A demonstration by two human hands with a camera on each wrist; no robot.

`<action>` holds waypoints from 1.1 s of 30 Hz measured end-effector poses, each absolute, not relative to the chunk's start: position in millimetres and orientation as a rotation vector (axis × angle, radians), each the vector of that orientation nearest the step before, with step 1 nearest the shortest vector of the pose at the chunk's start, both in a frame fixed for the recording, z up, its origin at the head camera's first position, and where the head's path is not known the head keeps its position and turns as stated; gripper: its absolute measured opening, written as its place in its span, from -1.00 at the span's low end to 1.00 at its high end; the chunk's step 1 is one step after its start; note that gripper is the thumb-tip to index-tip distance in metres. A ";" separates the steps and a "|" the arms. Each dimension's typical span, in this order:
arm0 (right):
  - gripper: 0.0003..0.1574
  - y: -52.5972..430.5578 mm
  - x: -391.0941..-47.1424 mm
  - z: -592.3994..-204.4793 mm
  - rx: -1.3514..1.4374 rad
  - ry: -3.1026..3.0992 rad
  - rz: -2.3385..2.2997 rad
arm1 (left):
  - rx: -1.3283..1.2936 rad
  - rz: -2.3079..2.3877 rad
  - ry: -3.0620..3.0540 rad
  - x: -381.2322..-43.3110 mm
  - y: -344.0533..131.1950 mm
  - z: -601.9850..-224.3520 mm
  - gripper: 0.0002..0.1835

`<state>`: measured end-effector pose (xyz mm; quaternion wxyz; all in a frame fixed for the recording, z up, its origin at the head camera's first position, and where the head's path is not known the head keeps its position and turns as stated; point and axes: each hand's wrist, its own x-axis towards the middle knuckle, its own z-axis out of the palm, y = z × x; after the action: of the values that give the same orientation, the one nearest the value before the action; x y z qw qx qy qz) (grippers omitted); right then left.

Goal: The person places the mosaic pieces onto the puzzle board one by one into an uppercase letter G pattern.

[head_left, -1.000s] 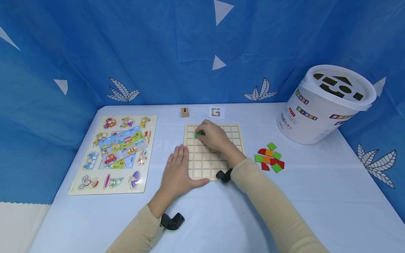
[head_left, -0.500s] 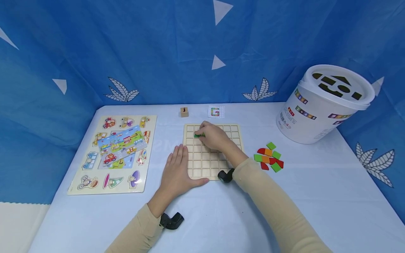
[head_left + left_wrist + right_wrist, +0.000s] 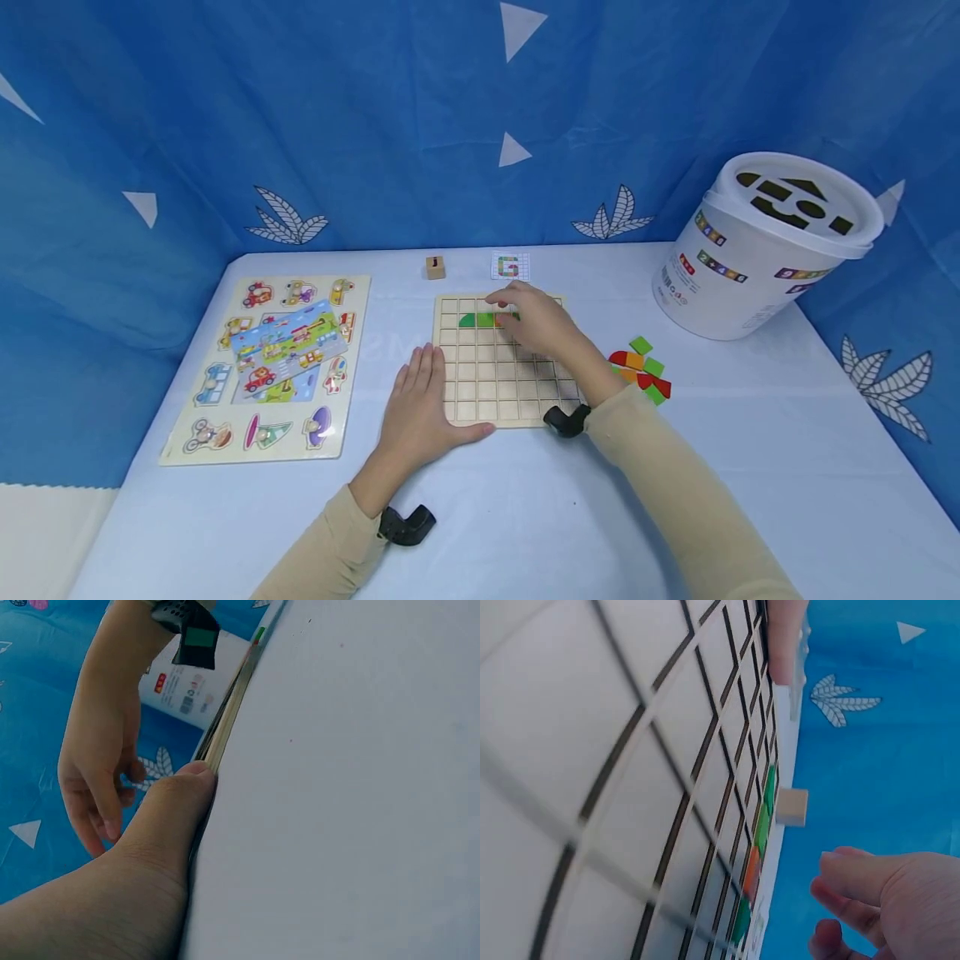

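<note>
A wooden grid board (image 3: 472, 392) lies on the table. In one of its upper rows sit a green rounded piece (image 3: 467, 321), a green square (image 3: 485, 320), and, partly behind my right fingers, an orange piece (image 3: 751, 871) and another green piece (image 3: 741, 921). My right hand (image 3: 542, 323) hovers over the board's upper right part, fingers loosely bent and holding nothing. My left hand (image 3: 422, 412) lies with straight fingers along the board's left edge, its thumb (image 3: 169, 814) against the near edge.
Right of the board lies a pile of green, orange and red pieces (image 3: 636, 362). A white bucket (image 3: 738, 279) stands at the back right. Behind the board are a small wooden cube (image 3: 435, 267) and a pattern card (image 3: 510, 267). A picture puzzle board (image 3: 176, 442) bearing cards lies left.
My right hand has come off the green rounded piece and moved right, its fingers parting. The row of pieces now shows. My left hand has stayed in place.
</note>
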<state>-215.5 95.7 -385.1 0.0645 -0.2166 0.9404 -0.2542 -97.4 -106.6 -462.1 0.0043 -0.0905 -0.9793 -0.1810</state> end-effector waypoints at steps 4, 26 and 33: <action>-0.56 119.2 -209.3 -386.5 -0.581 2.840 -0.779 | -0.280 -0.571 -3.080 -97.5 -106.9 -461.3 0.52; -0.38 262.1 -170.6 -392.7 -0.092 2.847 -0.604 | -0.289 -0.598 -3.076 -98.3 -106.2 -462.2 0.51; -0.36 278.1 -170.1 -396.7 -0.039 2.824 -0.539 | -0.287 -0.599 -3.074 -98.3 -106.4 -463.3 0.51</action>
<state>-170.1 278.1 -396.7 0.1328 -0.0134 0.9735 -0.1857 -98.3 -106.4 -463.3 -0.0015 -0.0911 -0.9774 -0.1906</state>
